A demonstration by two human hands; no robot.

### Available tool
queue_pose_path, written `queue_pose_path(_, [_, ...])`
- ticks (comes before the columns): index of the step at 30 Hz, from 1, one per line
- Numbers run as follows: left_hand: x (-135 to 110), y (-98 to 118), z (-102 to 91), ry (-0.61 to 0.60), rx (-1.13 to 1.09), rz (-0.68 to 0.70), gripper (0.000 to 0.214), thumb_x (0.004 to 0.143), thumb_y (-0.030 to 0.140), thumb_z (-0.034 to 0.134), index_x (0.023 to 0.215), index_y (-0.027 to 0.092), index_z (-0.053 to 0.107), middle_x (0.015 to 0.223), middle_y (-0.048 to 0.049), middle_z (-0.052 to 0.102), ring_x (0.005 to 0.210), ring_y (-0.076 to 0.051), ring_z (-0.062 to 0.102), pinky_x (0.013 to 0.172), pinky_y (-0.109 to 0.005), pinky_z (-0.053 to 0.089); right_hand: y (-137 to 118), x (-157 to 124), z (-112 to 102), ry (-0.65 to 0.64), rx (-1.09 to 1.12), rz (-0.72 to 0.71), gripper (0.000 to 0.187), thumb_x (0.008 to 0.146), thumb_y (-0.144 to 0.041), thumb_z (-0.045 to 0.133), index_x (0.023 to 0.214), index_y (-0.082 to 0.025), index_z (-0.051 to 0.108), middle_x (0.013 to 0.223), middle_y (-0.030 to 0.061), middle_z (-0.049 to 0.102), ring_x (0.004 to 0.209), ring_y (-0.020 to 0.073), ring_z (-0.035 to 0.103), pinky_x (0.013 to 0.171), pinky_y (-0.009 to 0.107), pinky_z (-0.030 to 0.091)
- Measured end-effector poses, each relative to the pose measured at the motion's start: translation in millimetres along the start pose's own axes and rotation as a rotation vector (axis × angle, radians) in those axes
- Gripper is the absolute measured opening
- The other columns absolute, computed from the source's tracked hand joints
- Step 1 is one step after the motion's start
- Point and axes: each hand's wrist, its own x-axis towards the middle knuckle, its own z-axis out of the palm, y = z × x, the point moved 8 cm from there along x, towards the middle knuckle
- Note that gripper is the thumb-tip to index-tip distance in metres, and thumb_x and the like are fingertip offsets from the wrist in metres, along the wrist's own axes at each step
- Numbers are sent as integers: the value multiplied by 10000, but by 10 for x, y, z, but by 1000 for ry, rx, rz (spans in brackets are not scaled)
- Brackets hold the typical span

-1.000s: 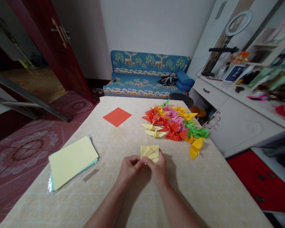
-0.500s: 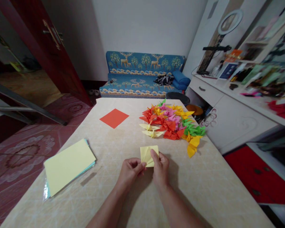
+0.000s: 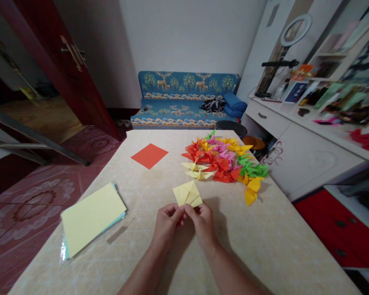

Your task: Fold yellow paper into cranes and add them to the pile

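Observation:
A folded yellow square of origami paper (image 3: 187, 192) is held just above the table, its creases spreading from the near corner. My left hand (image 3: 169, 218) pinches that near corner between thumb and fingers. Right beside it, my right hand (image 3: 201, 219) grips the same corner, with the two thumbs nearly touching. Beyond the paper lie two pale yellow paper cranes (image 3: 199, 175). Behind and right of them is a cluster of red, pink, orange and green paper cranes (image 3: 223, 157).
A flat red paper square (image 3: 149, 156) lies at the table's far left. Nearer, a stack of yellow and blue paper sheets (image 3: 94, 219) rests on a clear plastic wrapper. A blue patterned sofa (image 3: 187, 102) stands behind the table (image 3: 147, 262); a white dresser (image 3: 313, 155) is at right.
The folded yellow paper has turned so a corner points toward me. My right thumb has slid from the paper's upper face down to the near corner, next to my left thumb.

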Motion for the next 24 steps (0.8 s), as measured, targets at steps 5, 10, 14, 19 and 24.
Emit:
queue_pose_path(5, [-19,-6,26,-51,42,-12,392,693,460,722,575,113,584,474,14,535,399,-38,384,404,-156,234,-55,-2,-143,119,-109,-63,273,748,-393,663,668,-136,618,540,-14,567,496,113,486,465,208,364])
queue_pose_path(10, [-18,-20,43,-76,73,-22,414,680,470,727,539,113,573,433,25,489,387,-37,357,402,-163,218,-136,39,-285,191,-164,-132,371,772,-420,638,541,-158,516,485,-49,433,497,91,397,457,195,307])
queue_pose_path(14, [-27,-39,50,-71,86,-35,414,684,466,725,536,116,564,417,30,474,383,-37,350,400,-162,214,-97,109,-376,231,-83,-119,322,774,-436,632,644,-142,610,556,-24,510,546,112,440,501,208,355])
queue_pose_path(19, [-32,-36,15,-9,17,-38,380,683,447,732,580,125,560,498,15,550,409,-41,400,413,-156,258,-31,121,-295,199,48,-80,277,765,-441,642,737,-169,598,610,-27,559,559,118,489,511,206,388])
queue_pose_path(24, [-23,1,1,0,13,-12,389,694,460,715,578,123,561,504,19,535,419,-42,394,415,-159,253,25,21,25,-32,-8,14,275,687,-390,720,711,-130,633,605,13,616,553,139,538,528,229,428])
